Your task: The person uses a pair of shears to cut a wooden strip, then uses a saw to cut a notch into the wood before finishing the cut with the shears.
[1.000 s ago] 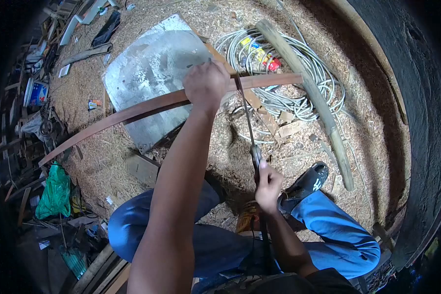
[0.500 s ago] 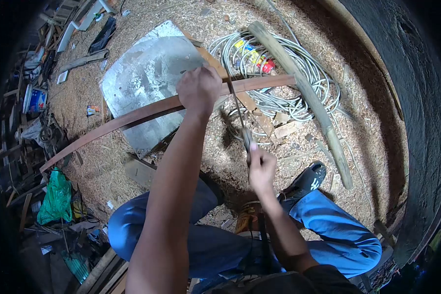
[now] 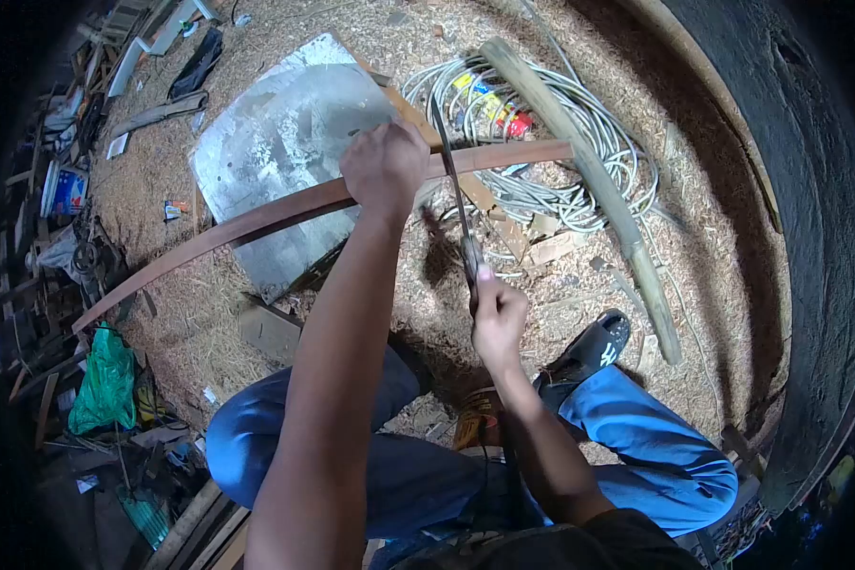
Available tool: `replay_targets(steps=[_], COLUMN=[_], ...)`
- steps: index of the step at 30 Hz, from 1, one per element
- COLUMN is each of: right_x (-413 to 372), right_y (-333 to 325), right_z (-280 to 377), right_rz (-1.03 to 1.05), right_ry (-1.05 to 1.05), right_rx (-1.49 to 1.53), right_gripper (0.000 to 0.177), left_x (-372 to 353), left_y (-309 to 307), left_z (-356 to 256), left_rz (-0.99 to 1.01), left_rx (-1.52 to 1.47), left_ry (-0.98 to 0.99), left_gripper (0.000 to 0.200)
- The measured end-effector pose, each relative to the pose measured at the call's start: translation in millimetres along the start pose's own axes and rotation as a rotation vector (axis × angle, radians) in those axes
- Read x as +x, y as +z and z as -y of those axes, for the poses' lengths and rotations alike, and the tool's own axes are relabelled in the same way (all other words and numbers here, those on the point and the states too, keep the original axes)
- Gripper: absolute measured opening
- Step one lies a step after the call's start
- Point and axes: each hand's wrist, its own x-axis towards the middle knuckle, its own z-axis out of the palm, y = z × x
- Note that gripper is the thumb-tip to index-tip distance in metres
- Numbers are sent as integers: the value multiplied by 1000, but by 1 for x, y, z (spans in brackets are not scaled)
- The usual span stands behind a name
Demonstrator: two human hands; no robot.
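Wood [image 3: 285, 206], one long curved strip, passes beneath the left hand [image 3: 385, 165], which is clenched over it, while the right hand [image 3: 500, 325] is wrapped around the handle [image 3: 472, 256] of a thin blade [image 3: 460, 200] crossing the strip just beside those knuckles (whether it has teeth, I cannot tell). Should the edge catch, or the long end left of the hands swing, the blade could skip into the left fist; beyond both hands, a hard slip might drive its tip toward the coiled cable [image 3: 560, 217].

Long reddish-brown wooden strip [image 3: 285, 207], slanted; narrow dark blade [image 3: 459, 201] across it
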Motion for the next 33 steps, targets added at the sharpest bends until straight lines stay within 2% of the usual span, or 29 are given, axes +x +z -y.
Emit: replay_targets(steps=[2,5,7,9,12,13,14,16,18,19,21,24,28,33], right_x=[0,-29,-52,-49,-15,1,5,2,-13,-30,-52,-45,-1,-35], right_y=[5,-16,-28,-29,-12,-4,4,7,-6,-12,-21,-25,0,-13], right_z=[5,2,-5,-5,-6,1,-1,2,12,12,-1,-3,4,-4], right_rz=[-21,-13,13,3,-4,14,-8,-38,-20,-5,-10,-21,-16,1], right_ry=[17,-4,70,115,-79,5,-2,0,-32,94,18,54,19,22], right_rx=[42,-7,-58,-32,-97,-40,9,60,-21,-21,-5,-103,-38,-23], right_gripper=[46,44,43,44,46,43,43,43,43,43,43,43,43,43], left_x=[1,2,3,3,4,4,2,0,2,3,5,5,4,4], left_y=[-7,-1,-4,-5,-4,-5,-5,-1,-1,-1,0,1,0,-5], left_z=[-1,-1,-1,0,1,-1,-2,-1,1,1,1,2,3,0], left_rz=[82,31,60,86,110,80,55,35,-4,23,52,75,48,69], left_rx=[5,0,-32,-61,-55,-36,-15,-7,-7,-5,-10,-12,-51,-76], left_ry=[-29,-44,-43,-39,-22,-32,-37,-26,-29,-28,-38,-28,-8,-49], left_gripper=[47,47,50,52,52,50,48,48,48,48,48,49,50,52])
